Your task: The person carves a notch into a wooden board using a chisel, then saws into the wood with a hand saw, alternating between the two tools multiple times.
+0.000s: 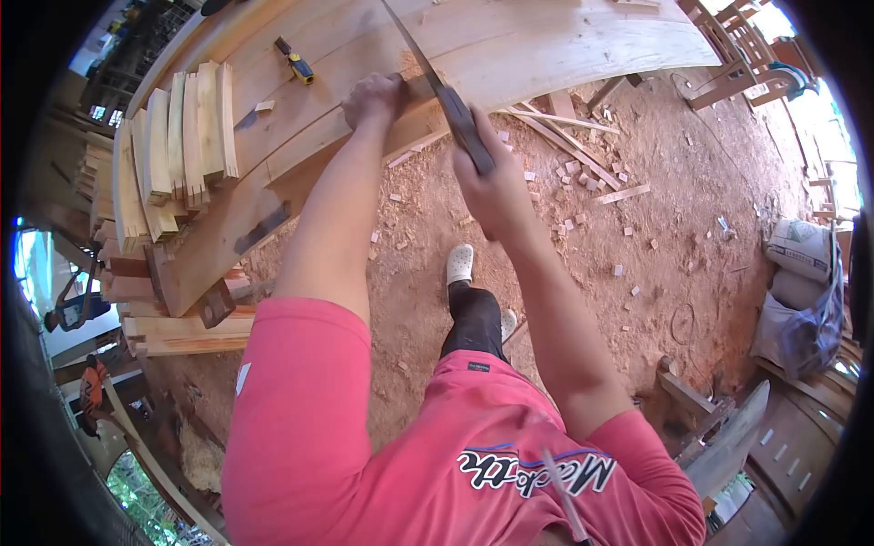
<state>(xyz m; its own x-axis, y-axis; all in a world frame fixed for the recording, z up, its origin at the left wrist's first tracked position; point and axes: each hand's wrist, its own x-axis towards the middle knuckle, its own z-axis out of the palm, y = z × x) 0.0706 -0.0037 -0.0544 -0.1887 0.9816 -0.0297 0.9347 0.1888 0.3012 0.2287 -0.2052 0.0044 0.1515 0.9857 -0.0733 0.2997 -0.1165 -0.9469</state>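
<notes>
In the head view my right hand (pixel 496 187) is closed around the dark handle of a handsaw (pixel 443 91). The saw's narrow blade points up and away across the edge of a wooden workbench (pixel 319 32). My left hand (pixel 371 100) is curled on the bench edge, gripping a short piece of wood (pixel 419 88) just left of the blade; its fingers are partly hidden. Pale sawdust (pixel 414 64) lies beside the blade. A chisel-like tool with a yellow and blue handle (pixel 299 69) rests on the bench left of my left hand.
Several notched, curved wooden pieces (pixel 187 136) are stacked on the bench's left. Offcuts and shavings cover the dirt floor (pixel 564 273), with long strips (pixel 569 146) below the bench. Sacks (pixel 797 273) stand at right, and wooden chair frames (pixel 737 55) at upper right.
</notes>
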